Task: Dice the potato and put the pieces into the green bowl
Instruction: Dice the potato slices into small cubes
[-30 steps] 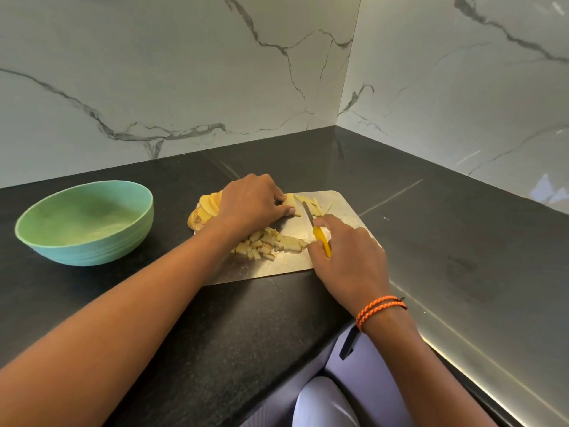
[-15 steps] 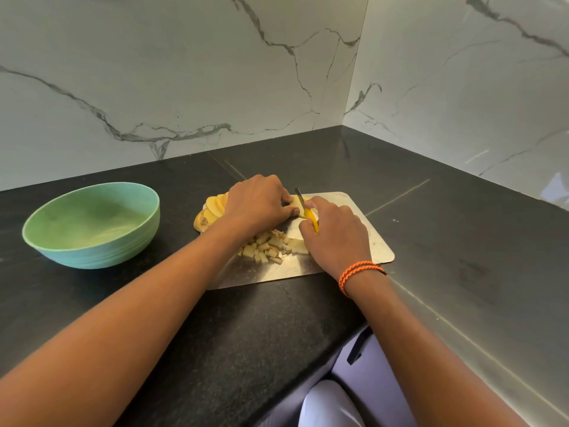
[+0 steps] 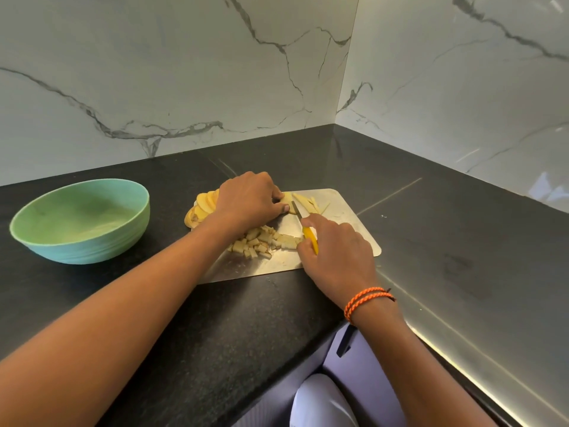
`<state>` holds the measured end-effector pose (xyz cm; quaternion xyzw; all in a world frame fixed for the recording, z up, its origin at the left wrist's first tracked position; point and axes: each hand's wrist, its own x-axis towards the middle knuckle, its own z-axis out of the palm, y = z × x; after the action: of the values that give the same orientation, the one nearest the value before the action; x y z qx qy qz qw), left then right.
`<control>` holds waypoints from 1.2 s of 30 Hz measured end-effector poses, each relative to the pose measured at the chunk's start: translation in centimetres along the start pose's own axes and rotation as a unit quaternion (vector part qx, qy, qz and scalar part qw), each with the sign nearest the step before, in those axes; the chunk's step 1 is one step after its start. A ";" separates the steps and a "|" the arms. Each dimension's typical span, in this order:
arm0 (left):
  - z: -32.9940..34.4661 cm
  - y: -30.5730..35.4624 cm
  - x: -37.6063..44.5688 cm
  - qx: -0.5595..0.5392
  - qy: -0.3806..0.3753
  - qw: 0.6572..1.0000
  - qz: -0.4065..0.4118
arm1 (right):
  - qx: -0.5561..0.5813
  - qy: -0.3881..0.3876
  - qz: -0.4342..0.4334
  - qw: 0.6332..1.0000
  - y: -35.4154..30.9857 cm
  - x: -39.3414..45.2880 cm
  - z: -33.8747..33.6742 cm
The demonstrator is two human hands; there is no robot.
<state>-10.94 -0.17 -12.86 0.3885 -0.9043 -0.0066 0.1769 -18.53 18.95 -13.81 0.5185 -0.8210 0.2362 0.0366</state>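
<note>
the green bowl (image 3: 80, 221) sits at the left of the dark desk (image 3: 215, 318), well apart from the board, and it looks to hold no potato yet. the left hand (image 3: 246, 200) is curled over a fanned stack of potato slices (image 3: 201, 206) at the far left edge of the metal cutting board (image 3: 348, 217), its grip pressing them in place. since a half second ago the right hand (image 3: 335, 257) has drawn back toward the near edge, fingers wrapped round the yellow-handled knife (image 3: 303, 226), whose blade now lies just beside the left fingertips: one stroke seems done and the next is lining up. a heap of diced pieces (image 3: 261, 240) lies between the hands, and a few strips (image 3: 308, 201) rest farther back.

counted: one bowl, one board, one knife, one stack of slices (too overlapped to number), one heap of dice, roughly four strips. dicing is partway; transfer has not begun.
</note>
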 end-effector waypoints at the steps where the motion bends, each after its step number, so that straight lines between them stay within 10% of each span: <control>1: 0.0 0.0 0.0 0.000 0.000 1.000 -0.001 | -0.005 0.000 -0.001 1.000 0.1 -0.5 -0.1; 36: -0.2 0.0 0.2 -0.022 -0.007 0.999 -0.029 | 0.017 0.011 -0.005 1.000 -0.6 3.6 1.5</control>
<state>-10.96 -0.30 -12.60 0.4103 -0.8936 -0.0339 0.1791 -19.38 15.08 -13.79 0.5203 -0.8139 0.2559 0.0376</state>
